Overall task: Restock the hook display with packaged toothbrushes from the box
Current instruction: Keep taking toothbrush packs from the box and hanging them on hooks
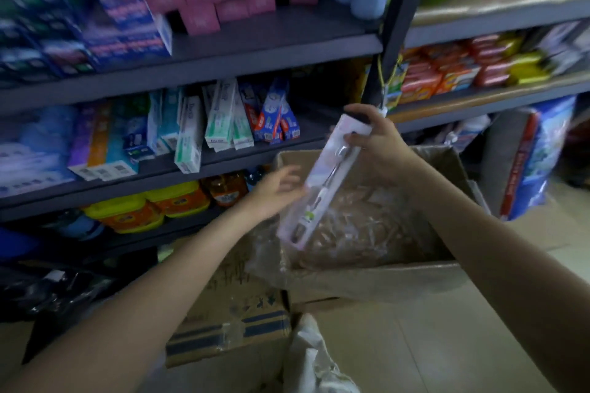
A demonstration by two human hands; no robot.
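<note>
My right hand pinches the top end of a long pink-white packaged toothbrush, which hangs tilted over the open cardboard box. Clear plastic wrap and more packages fill the box. Just left of the package's middle, my left hand has relaxed fingers; it is blurred, so I cannot tell whether it touches the package. On the dark shelf post, a yellow cord with hanging packaged items shows above my right hand.
Grey shelves hold toothpaste boxes, pink cartons, yellow tubs and orange soap packs. A second taped carton sits in front of the open box. A large blue-red bag stands at the right.
</note>
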